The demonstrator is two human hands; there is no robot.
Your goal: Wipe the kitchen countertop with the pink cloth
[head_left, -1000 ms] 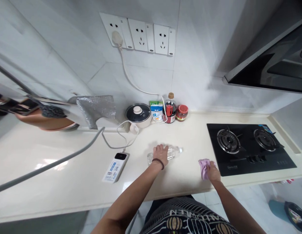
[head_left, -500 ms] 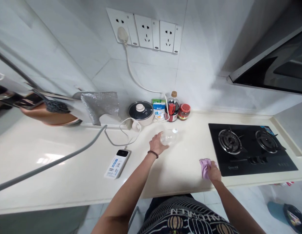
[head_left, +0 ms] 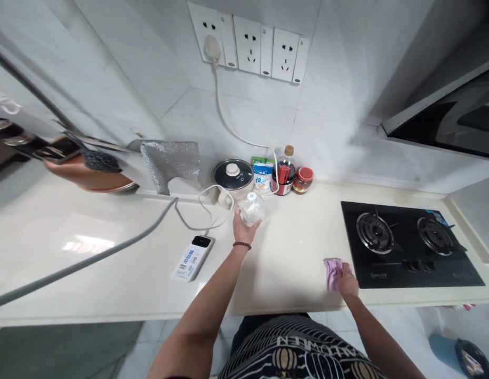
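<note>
My left hand (head_left: 244,226) is wrapped round a clear plastic bottle (head_left: 252,209) with a white cap, close in front of the small electric pot (head_left: 233,176) with its dark glass lid. The bottle's lower part is partly hidden by my fingers. Over by the left side of the cooktop, my right hand (head_left: 347,280) grips a crumpled pink cloth (head_left: 332,272) that lies against the countertop (head_left: 291,252).
A black two-burner gas cooktop (head_left: 410,245) is at the right. Behind the bottle stand a white-and-blue packet (head_left: 263,176), a brown-capped bottle (head_left: 288,158) and a red-lidded jar (head_left: 303,180). A power bank (head_left: 192,258) with a cable lies left; a grey hose (head_left: 121,250) crosses the left side.
My left hand has moved the clear bottle left and back toward the pot, and its cap now points up more. The right hand stays on the cloth. The view has shifted slightly.
</note>
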